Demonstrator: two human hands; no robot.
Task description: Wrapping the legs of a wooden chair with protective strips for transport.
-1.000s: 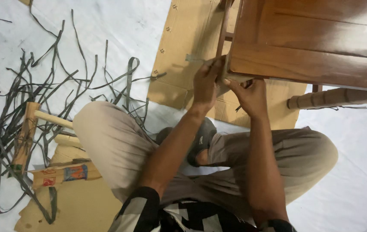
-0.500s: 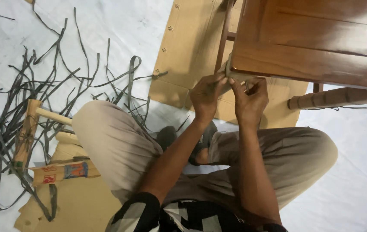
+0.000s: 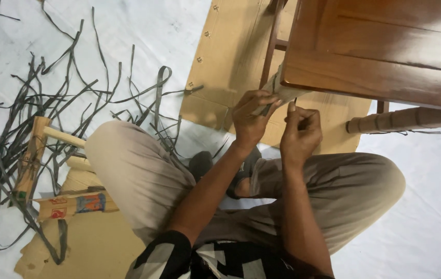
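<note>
The tape strip (image 3: 278, 89) at the wooden panel (image 3: 375, 51)'s near corner now peels down further, pinched in my left hand (image 3: 250, 120)'s fingers, while my right hand (image 3: 299, 135), fingers curled around something small I can't identify, has dropped below the edge, with cardboard (image 3: 230, 57) beneath and loose straps (image 3: 50, 113) far left.

We are sitting cross-legged on a floor (image 3: 427, 217) covered by a white sheet. A flat cardboard sheet (image 3: 230, 57) is lying on it ahead of us, under a wooden table's (image 3: 385, 51) legs. A tangle of dark straps (image 3: 50, 108) is spreading across the floor to our left, and a wooden mallet (image 3: 34, 155) is lying among them. More cardboard (image 3: 86, 243) is lying beside our left knee, and a turned wooden leg (image 3: 401, 120) is lying to the right.
</note>
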